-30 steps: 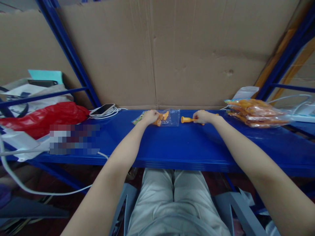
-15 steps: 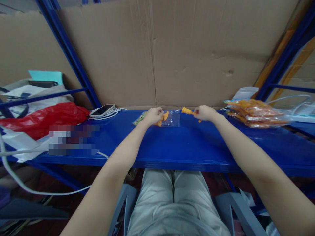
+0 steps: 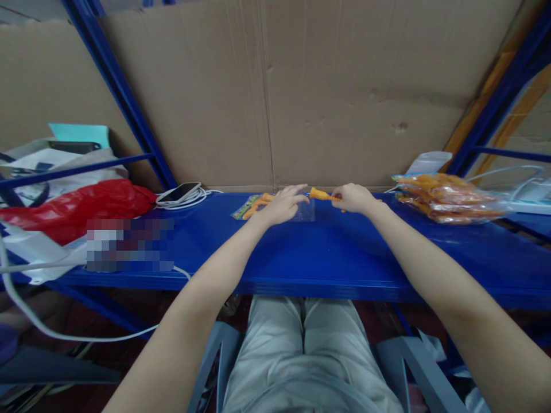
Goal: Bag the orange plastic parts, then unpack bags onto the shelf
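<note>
My right hand [image 3: 353,198] is closed around an orange plastic toy piece [image 3: 321,194], whose flared, ribbed end points left. My left hand [image 3: 286,205] is open, its fingers stretched toward that flared end without holding anything. Partly under the left hand lies a clear plastic bag [image 3: 306,211] on the blue shelf. Just left of the hand, other orange plastic pieces [image 3: 257,205] rest on a colourful printed card [image 3: 241,209]. The palm and wrist cover part of these pieces and of the bag.
At the right sits a stack of bagged orange pieces [image 3: 445,198]. A phone [image 3: 183,193] rests on a coiled white cable to the left, near a red plastic bag [image 3: 86,209]. A cardboard sheet [image 3: 322,92] stands behind the blue shelf [image 3: 310,258], between blue posts.
My left hand has let go of the orange pieces, opened and moved right. My right hand has shifted slightly left with its orange piece.
</note>
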Demonstrator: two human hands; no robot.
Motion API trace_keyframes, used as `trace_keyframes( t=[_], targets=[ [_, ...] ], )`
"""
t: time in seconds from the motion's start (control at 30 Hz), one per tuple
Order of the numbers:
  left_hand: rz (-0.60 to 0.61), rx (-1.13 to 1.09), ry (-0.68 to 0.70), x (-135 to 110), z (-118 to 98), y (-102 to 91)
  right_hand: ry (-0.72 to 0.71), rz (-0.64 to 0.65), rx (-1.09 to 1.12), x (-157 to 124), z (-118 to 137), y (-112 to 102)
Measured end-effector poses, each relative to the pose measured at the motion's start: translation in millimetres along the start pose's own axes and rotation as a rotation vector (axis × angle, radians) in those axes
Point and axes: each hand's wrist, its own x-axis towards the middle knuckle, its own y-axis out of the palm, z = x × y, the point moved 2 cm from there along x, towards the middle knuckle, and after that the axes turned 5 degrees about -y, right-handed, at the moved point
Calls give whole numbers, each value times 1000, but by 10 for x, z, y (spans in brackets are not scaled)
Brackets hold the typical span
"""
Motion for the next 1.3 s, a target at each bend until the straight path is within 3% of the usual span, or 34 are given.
trace_keyframes(
  t=[0.27, 0.6, 0.87, 1.3],
  targets=[
    [15, 82, 11, -17, -95, 97, -31, -26, -13, 9, 7, 40],
    [-108, 111, -20, -13, -96, 32, -159, 3, 71, -8, 135, 44],
    [-126, 97, 73, 3, -96, 86, -255, 26, 100, 5, 248, 125],
    [-175, 97, 150, -10, -251, 198, -212, -42, 144, -4, 398, 205]
  ],
)
